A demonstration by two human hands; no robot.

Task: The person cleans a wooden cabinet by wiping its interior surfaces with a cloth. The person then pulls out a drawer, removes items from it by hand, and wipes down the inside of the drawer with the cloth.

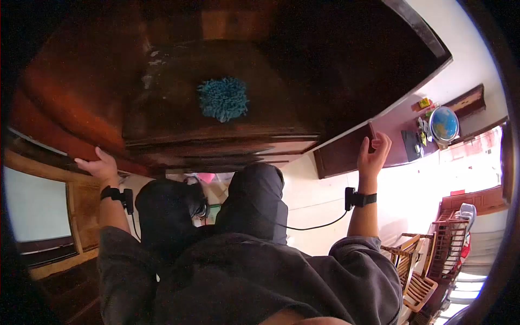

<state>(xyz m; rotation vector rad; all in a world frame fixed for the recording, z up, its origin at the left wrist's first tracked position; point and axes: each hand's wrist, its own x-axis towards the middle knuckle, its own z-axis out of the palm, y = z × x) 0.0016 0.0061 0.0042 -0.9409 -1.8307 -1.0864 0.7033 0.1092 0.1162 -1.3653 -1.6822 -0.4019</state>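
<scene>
Cloth, blue-green and shaggy point(223, 99), lies bunched on the dark wooden table point(179, 105) that fills the space in front of the person. Dull, pale marks show on the wood to its left. Below the table's near edge are the person's knees in dark trousers point(252, 200). Off to the right stand a second, reddish table point(391, 142) and a wooden chair point(420, 290), with a globe point(444, 123) on that table. The left hand point(101, 166) and the right hand point(374, 155) are held wide, out at either side, with a black band at each wrist.

This looks like a pause with no handling under way. Getting hold of the cloth would call for bringing a hand inward and forward over the table.

On the left, the fingers are loosely stretched, thumb well apart, with nothing in them. On the right, they curl softly above an upturned palm, gripping nothing. Sideways, the cloth lies between the two sets of fingers, farther forward than either, well apart from both and touched by neither.
</scene>
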